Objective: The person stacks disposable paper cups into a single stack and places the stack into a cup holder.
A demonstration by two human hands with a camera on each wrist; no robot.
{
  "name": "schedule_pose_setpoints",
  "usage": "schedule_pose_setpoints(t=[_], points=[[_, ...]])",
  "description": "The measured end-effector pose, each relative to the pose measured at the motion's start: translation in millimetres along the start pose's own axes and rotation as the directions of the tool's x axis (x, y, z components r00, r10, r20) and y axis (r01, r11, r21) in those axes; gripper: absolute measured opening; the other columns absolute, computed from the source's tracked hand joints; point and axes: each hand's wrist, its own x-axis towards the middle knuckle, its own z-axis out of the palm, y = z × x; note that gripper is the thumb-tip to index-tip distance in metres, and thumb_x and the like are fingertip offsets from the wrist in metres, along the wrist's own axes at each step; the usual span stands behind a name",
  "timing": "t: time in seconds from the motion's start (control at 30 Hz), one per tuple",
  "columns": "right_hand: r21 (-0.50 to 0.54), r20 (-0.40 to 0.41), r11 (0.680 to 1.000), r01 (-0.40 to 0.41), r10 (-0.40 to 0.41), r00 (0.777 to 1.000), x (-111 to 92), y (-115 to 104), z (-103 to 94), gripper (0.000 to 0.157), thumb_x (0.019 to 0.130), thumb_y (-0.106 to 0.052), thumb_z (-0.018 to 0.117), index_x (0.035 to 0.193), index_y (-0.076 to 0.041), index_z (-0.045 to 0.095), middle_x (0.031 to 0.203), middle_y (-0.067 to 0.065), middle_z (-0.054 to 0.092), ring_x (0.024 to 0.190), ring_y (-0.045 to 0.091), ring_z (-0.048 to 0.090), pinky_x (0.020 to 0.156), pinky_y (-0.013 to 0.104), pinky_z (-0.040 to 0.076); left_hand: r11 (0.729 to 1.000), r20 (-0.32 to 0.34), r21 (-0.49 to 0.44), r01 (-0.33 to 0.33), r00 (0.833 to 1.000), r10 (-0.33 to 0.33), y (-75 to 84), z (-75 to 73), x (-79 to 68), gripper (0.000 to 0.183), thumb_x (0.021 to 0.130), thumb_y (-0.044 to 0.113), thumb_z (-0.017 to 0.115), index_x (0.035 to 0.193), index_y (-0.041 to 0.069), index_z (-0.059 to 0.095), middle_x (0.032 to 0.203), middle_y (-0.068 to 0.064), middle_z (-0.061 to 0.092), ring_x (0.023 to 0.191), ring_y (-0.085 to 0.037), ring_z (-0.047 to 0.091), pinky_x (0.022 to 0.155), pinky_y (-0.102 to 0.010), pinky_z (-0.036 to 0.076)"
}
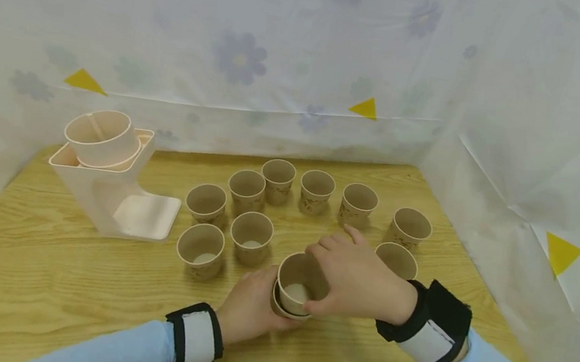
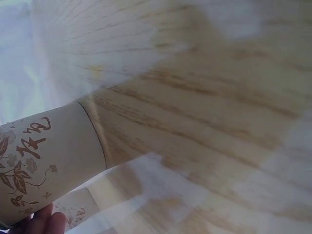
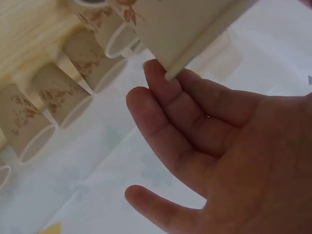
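My left hand [image 1: 249, 310] grips a beige paper cup [image 2: 63, 156] printed with brown leaves and characters, near the front of the table. A second paper cup [image 1: 292, 277] sits partly nested in its mouth, so the two rims show one just above the other. With thumb and fingers, my right hand [image 1: 357, 276] pinches this upper cup near its rim; its little finger sticks out. In the right wrist view, fingertips [image 3: 156, 70] touch the rim of the upper cup [image 3: 183, 29]. The lower cup's sides are mostly hidden by my left hand in the head view.
Several more paper cups stand mouth up in an arc, from a cup [image 1: 200, 250] at left past a cup [image 1: 316, 194] at the back to a cup [image 1: 410, 227] at right. A pale stand with a round bowl-like top [image 1: 105, 146] stands at left. White sheeting [image 1: 298, 40] encloses the table.
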Motion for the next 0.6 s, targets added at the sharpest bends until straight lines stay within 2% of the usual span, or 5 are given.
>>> schedule_pose_setpoints(t=[0.33, 0.6], points=[[-0.005, 0.021, 1.0, -0.002, 0.002, 1.0, 3, 2, 32.1, 0.071, 0.062, -0.048, 0.073, 0.114, 0.001, 0.062, 0.107, 0.012, 0.066, 0.106, 0.03, 0.056, 0.104, 0.06, 0.032, 0.999, 0.026, -0.012, 0.042, 0.999, -0.042, -1.1, 1.9, 1.2, 0.072, 0.063, 0.043, 0.079, 0.12, 0.004, 0.055, 0.109, -0.009, 0.068, 0.1, -0.023, 0.061, 0.093, -0.048, 0.045], [-0.028, 0.003, 0.999, 0.031, -0.03, 1.0, 1, 5, 53.4, 0.078, 0.066, -0.052, 0.071, 0.121, 0.002, 0.059, 0.112, 0.013, 0.063, 0.106, 0.029, 0.056, 0.093, 0.049, 0.045, 0.997, 0.029, -0.043, 0.058, 0.998, -0.057, -2.7, 1.8, 1.3, 0.073, 0.064, 0.044, 0.078, 0.12, 0.003, 0.056, 0.109, -0.009, 0.067, 0.099, -0.024, 0.06, 0.087, -0.045, 0.049]])
